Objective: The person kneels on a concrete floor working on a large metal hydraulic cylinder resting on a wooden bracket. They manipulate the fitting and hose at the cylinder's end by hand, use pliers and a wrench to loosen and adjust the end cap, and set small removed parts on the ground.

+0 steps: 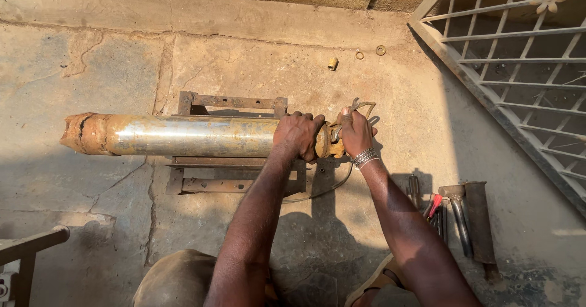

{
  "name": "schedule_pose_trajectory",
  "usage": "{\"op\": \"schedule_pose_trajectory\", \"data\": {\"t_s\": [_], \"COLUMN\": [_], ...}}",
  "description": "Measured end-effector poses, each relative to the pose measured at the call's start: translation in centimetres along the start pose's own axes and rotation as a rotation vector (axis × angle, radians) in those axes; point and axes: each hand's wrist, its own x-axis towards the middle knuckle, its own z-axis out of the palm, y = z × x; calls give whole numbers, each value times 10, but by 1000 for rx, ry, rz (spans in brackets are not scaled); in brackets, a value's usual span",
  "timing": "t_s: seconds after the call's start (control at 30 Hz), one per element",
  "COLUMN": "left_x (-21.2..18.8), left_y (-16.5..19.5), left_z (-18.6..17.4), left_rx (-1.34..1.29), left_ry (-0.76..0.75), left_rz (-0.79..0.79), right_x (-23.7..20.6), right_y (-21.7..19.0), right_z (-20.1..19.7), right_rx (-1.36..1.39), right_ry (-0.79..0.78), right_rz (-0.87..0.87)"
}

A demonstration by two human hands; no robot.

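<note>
Outdoors, a cracked concrete floor (232, 69) is bordered by a metal gate (519, 63). A rusty cylinder (183, 136) is laid on an iron frame (232, 102), gripped at its end by the left hand (298, 135); wires (360, 107) are clutched in the right hand (356, 133). The cylinder's end is hidden.

One head-worn camera, looking steeply down from above.

The single view faces the concrete floor (244, 63) from head height, both forearms entering from the near edge. It sits close over the work: a wall base runs along the far edge, a metal grille (519, 57) fills the far right corner.
</note>
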Motion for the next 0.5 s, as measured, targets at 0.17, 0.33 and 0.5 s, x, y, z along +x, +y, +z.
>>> {"op": "schedule_pose_trajectory", "data": {"t_s": [0.17,0.33,0.5], "left_x": [0,3,0], "left_y": [-5,-5,-1], "left_z": [2,2,0], "left_rx": [-43,-44,-19], "left_ry": [30,3,14], "left_rz": [12,2,0], "right_x": [-80,-57,-3], "right_y": [3,12,-4], "right_z": [8,-11,-2], "right_rx": [-59,458,255], "right_ry": [400,267,-41], "right_rz": [-588,-226,184]}}
